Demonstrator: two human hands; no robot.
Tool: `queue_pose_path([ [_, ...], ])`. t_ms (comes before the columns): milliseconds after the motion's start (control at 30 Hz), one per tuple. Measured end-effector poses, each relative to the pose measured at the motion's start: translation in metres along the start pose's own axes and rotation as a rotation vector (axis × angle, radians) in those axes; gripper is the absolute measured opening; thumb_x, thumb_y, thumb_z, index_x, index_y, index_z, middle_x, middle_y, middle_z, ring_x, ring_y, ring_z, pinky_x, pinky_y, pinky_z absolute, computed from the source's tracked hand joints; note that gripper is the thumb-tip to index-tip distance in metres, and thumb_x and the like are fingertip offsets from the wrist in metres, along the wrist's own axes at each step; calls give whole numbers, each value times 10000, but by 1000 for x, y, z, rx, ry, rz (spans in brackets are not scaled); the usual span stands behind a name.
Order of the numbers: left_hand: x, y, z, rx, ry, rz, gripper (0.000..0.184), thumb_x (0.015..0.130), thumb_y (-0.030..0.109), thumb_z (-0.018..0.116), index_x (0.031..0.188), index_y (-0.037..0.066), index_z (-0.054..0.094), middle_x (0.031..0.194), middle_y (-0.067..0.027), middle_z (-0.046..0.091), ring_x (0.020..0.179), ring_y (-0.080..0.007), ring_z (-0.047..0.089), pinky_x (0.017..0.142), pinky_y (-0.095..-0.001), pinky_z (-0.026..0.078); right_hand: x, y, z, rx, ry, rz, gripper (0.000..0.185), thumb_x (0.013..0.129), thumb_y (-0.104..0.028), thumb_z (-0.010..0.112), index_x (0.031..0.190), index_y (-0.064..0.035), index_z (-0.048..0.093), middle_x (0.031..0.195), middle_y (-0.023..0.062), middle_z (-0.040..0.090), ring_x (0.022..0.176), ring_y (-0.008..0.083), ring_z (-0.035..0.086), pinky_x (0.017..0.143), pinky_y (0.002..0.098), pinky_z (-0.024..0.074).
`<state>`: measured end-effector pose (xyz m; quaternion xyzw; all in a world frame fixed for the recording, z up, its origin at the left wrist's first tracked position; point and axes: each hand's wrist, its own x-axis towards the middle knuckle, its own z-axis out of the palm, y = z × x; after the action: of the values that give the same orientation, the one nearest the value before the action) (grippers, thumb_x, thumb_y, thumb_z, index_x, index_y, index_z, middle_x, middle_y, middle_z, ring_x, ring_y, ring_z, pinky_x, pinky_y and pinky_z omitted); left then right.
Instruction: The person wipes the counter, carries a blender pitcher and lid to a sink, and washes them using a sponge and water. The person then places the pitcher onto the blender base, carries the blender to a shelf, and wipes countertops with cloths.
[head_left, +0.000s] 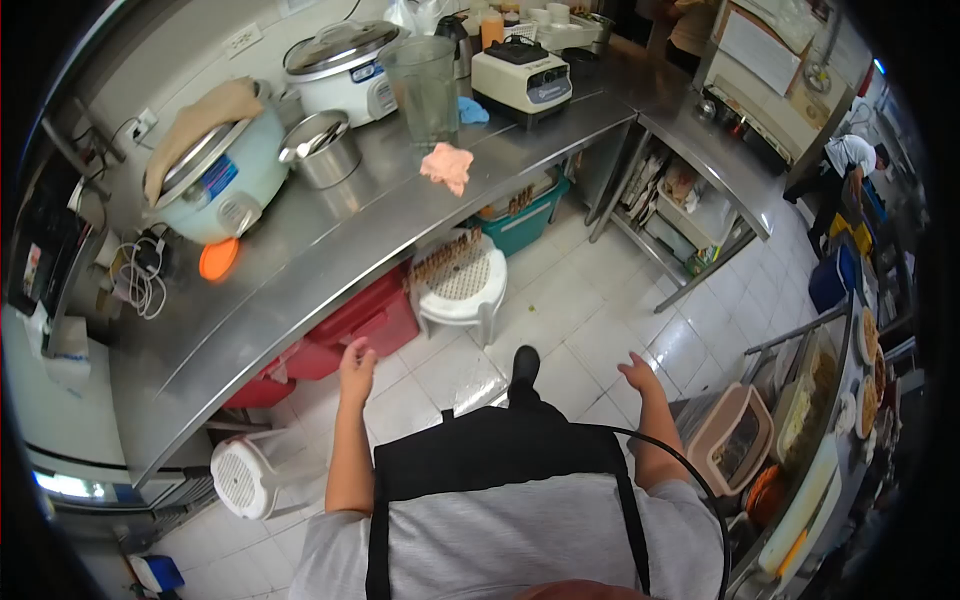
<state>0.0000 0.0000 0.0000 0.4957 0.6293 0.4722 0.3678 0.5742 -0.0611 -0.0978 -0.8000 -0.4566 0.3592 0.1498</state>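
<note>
My left hand [357, 365] hangs in the air in front of the steel counter's edge, fingers loosely curled, beside the red bins [365, 330] under the counter. Over the tiled floor, my right hand [637, 372] is held out with its fingers apart and touches nothing. A pink cloth [447, 167] lies crumpled on the steel counter [300, 262], near a clear blender jar [425, 90]. Farther left on the counter are an orange lid [219, 259], a steel pot [325, 150] and two large cookers, one white [345, 75] and one pale green [225, 180].
A white stool [460, 285] stands by the counter; another [245, 478] is at lower left. To the right are a pink-brown bin [730, 435], food trays and plates. A blender base [520, 80] sits behind. One person [850, 160] works at far right, another [690, 30] at the back.
</note>
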Motion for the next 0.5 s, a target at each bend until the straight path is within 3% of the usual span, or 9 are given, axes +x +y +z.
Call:
queue_pose_path([
  [67,11,8,4,-204,50,36,253,786,76,483,1027,-2,478,863,-55,517,765,-115,494,690,-234,415,24,-50,-15,-72,16,-86,607,696,-297,571,1205,-38,365,1083,201,492,999,276,483,842,313,372],
  [200,107,71,70,-162,285,76,231,799,55,444,1015,-22,470,872,-83,520,754,-132,509,705,-238,417,166,-163,-72,-29,-104,-159,552,693,-318,549,1137,-11,435,1027,216,519,966,284,502,822,315,385],
  [333,156,115,99,-98,303,187,220,803,48,427,1006,-27,470,895,-105,527,767,-140,514,709,-252,417,253,-249,-96,-87,-180,-358,521,693,-322,550,1108,-20,463,992,205,536,918,287,521,798,318,400],
  [500,182,120,130,-142,220,161,230,807,56,423,1024,-10,461,918,-106,536,778,-139,528,702,-252,420,310,-310,-106,-292,-219,-539,473,695,-329,552,1057,-28,502,965,182,553,882,294,532,774,323,411],
])
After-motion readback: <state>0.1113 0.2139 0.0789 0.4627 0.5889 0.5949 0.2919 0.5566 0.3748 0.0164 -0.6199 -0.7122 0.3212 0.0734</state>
